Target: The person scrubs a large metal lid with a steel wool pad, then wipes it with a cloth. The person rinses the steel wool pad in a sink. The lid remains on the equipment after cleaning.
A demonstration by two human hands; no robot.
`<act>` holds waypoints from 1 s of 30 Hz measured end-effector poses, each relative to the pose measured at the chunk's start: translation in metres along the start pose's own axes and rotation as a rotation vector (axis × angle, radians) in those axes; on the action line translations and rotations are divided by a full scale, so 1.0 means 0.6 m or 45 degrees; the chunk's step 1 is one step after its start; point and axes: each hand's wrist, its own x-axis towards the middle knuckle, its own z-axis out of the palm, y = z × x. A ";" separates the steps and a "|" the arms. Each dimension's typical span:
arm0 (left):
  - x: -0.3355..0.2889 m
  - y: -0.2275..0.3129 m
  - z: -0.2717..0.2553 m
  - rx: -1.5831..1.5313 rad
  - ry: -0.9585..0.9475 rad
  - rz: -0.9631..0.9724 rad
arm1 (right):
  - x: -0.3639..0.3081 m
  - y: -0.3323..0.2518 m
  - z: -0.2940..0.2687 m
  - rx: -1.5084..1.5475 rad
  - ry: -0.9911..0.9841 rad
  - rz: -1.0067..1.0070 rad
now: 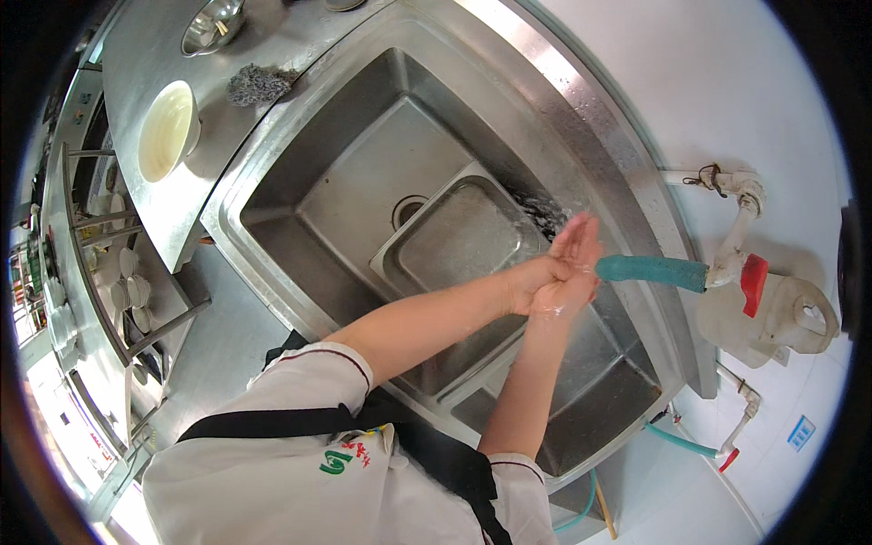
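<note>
My two hands are pressed together at the mouth of a green hose (649, 270), over the right part of the sink, and look wet. My left hand (538, 280) lies across the base of my right hand, its fingers curled round it and partly hidden. My right hand (579, 243) has its fingers stretched out past the left, slightly blurred. No tool or dish is in either hand. Below them a rectangular metal basin (459, 234) stands in the sink (350, 173), beside the drain hole (409, 211). Splashing water (540, 213) shows behind the basin.
A red-handled tap (753, 284) feeds the hose; a pale plastic jug (767, 318) hangs beside it. On the left counter stand a cream bowl (169, 132), a grey scouring pad (260, 84) and a metal bowl (213, 27). Shelves with stacked dishes (132, 291) lie far left.
</note>
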 end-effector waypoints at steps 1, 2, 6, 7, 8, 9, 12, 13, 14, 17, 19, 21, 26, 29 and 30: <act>0.006 -0.004 -0.008 0.105 0.094 0.016 | -0.008 0.010 0.004 -0.237 0.064 -0.034; 0.013 -0.008 -0.016 0.210 0.187 0.030 | -0.016 0.020 0.008 -0.474 0.128 -0.070; 0.079 -0.016 -0.110 0.702 0.409 0.360 | -0.076 0.062 0.017 -1.118 -0.106 -0.526; 0.080 -0.007 -0.117 0.646 0.388 0.388 | -0.101 0.056 0.032 -1.354 -0.247 -0.653; 0.056 0.014 -0.090 0.324 0.267 0.282 | -0.112 0.050 0.031 -1.583 -0.370 -0.781; 0.034 0.027 -0.059 0.000 0.145 0.175 | -0.104 0.032 0.016 -1.707 -0.396 -0.785; 0.026 -0.005 0.003 0.053 0.029 0.169 | -0.077 0.001 -0.009 -1.923 -0.467 -0.784; 0.018 -0.004 0.033 0.123 0.121 0.084 | -0.088 -0.001 -0.012 -1.911 -0.395 -0.779; -0.002 0.009 0.059 0.166 0.247 0.064 | -0.095 0.005 -0.007 -1.885 -0.406 -0.752; 0.018 0.026 0.010 0.057 0.300 0.139 | -0.117 0.017 0.004 -1.821 -0.384 -0.700; 0.025 0.019 -0.007 0.051 0.241 0.113 | -0.074 0.011 -0.040 -1.876 -0.361 -0.719; -0.015 -0.008 -0.008 0.187 0.213 -0.029 | -0.056 0.019 -0.068 -1.655 -0.239 -0.573; -0.124 0.045 -0.169 0.836 0.491 0.247 | -0.105 0.026 -0.078 -2.140 -0.496 -0.722; -0.190 0.080 -0.274 1.883 1.522 0.868 | -0.103 0.054 -0.112 -0.934 -0.028 -0.125; -0.213 0.083 -0.296 2.213 1.763 0.967 | -0.100 0.059 -0.118 -0.436 0.103 0.086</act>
